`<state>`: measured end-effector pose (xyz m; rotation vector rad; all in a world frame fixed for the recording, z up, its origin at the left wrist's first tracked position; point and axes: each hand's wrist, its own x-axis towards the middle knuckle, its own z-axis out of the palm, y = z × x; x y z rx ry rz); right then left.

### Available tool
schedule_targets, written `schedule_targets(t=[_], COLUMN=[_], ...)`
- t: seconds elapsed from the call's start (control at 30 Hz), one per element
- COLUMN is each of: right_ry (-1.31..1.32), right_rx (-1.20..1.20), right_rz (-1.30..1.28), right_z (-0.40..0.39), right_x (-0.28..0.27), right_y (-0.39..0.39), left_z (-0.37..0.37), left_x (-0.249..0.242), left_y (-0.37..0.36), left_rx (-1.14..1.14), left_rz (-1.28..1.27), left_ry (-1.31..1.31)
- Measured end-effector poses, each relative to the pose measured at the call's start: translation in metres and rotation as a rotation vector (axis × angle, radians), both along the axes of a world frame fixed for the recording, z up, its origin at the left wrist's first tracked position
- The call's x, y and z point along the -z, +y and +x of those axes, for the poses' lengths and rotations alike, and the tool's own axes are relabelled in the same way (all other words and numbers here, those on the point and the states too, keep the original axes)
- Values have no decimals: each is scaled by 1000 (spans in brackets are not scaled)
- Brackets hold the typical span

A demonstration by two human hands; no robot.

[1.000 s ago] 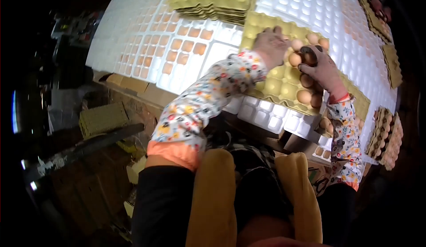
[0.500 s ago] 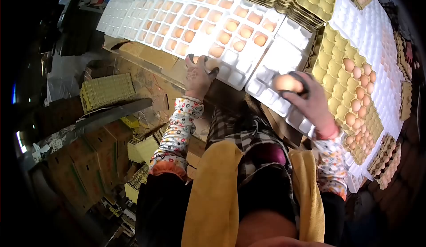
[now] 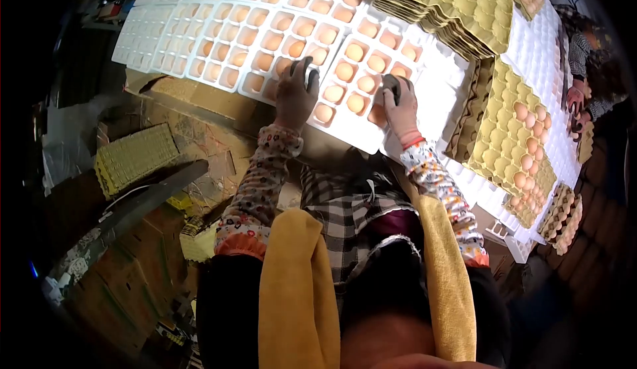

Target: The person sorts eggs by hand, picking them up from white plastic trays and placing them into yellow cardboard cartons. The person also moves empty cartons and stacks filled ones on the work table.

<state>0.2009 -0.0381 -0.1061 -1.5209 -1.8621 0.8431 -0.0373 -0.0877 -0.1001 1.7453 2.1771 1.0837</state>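
My left hand, in a dark-tipped glove, rests over the front of a white egg tray, fingers apart and bent beside an egg. My right hand is over the neighbouring white tray. Its fingers curl down at a cell by that tray's right side, and what they close around is hidden. Brown eggs sit in this tray's cells, among them one at the near left and one left of my right hand.
Stacked yellow pulp trays stand at the back. Right of them lies a yellow tray partly filled with eggs. At the far right, another person's gloved hands show. Cardboard boxes stand at lower left.
My right hand has moved left and away from me, from beside the tray with eggs in it to over the tray. Formerly vacant near cells now hold eggs. The view has shifted.
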Motion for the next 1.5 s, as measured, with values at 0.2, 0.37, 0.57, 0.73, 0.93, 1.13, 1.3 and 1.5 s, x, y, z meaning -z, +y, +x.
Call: schedule_targets(t=[0.2, 0.37, 0.57, 0.73, 0.93, 1.13, 1.3, 1.5], right_ry=[198, -57, -442, -653, 608, -258, 626, 138], right_rx=[-52, 52, 111, -251, 17, -201, -71, -86], right_rz=[-44, 315, 239, 181, 251, 65, -284, -157], right_z=[43, 210, 357, 373, 486, 477, 504, 496], right_x=[-54, -148, -159, -124, -94, -114, -108, -122], right_y=[-35, -80, 27, 107, 154, 164, 160, 129], left_z=[11, 124, 372, 412, 422, 521, 486, 475], left_x=[38, -31, -111, -137, -132, -151, -120, -128], left_y=[21, 42, 108, 169, 203, 230, 224, 222], left_rx=[-43, 106, 708, 802, 420, 709, 571, 738], left_rz=[-225, -81, 56, -348, -533, -601, -559, -616], left_ry=[526, -218, 219, 240, -1103, 411, -1060, -1163])
